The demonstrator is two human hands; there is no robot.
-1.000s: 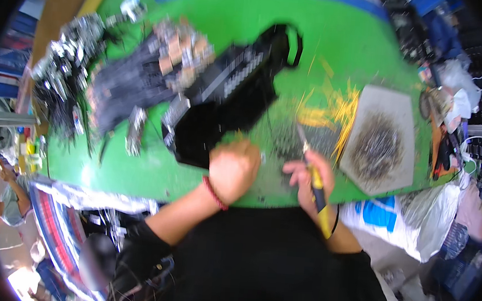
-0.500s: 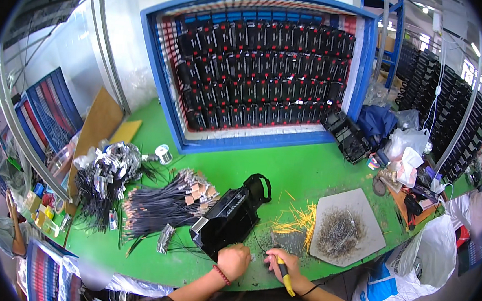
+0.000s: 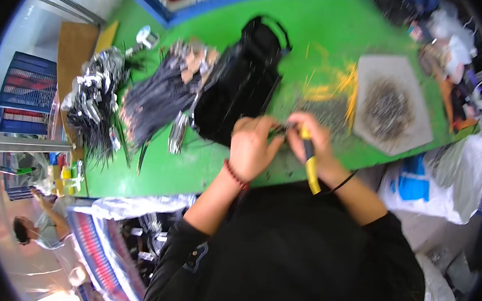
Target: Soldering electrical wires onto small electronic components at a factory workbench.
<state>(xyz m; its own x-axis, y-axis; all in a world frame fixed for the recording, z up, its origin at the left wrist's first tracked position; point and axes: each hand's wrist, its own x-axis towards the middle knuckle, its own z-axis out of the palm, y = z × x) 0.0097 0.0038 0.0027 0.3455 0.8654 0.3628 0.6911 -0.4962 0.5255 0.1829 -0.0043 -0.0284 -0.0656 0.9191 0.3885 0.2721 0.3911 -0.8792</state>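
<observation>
My left hand [image 3: 252,146] is closed around a small dark part at the near edge of the green table [image 3: 155,161]. My right hand [image 3: 310,139] grips a yellow-handled tool [image 3: 310,164], its tip meeting the part between the two hands. Both hands touch each other. Just beyond them lies a black bag-like bundle [image 3: 241,77]. The small part is mostly hidden by my fingers.
A heap of black cables with metal ends [image 3: 154,95] and a second pile [image 3: 95,99] lie at the left. Yellow wire offcuts [image 3: 342,85] and a grey mat with dark scraps [image 3: 391,106] sit to the right. White sacks [image 3: 431,182] stand beside the table. Another person [image 3: 37,228] is at lower left.
The view dropped from the blue-framed wall rack down onto the table. My hands have come together at the table edge, the tool now upright against the part.
</observation>
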